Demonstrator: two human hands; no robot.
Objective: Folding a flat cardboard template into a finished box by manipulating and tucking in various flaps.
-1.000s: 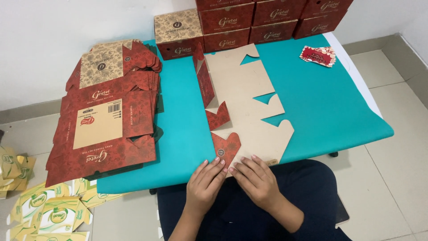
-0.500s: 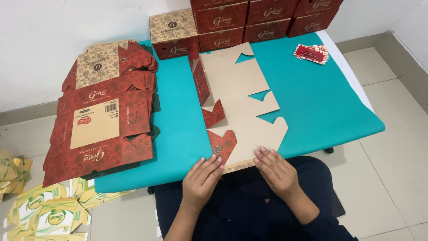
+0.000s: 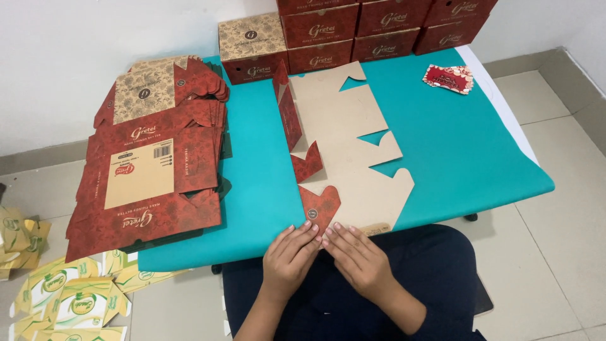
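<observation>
Where the table (image 3: pixel 435 189) ends, both hands press the flat carton (image 3: pixel 344 151).

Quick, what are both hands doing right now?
Left hand: open, fingers flat, fingertips pressing the near edge of the flat cardboard box blank.
Right hand: open, fingertips on the same edge, holding nothing.

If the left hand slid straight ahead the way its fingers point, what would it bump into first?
The left hand points up and a little right, fingertips at the near edge of the flat cardboard sheet. It would probably meet the sheet's folded red flap first, just ahead of the fingertips.
</observation>
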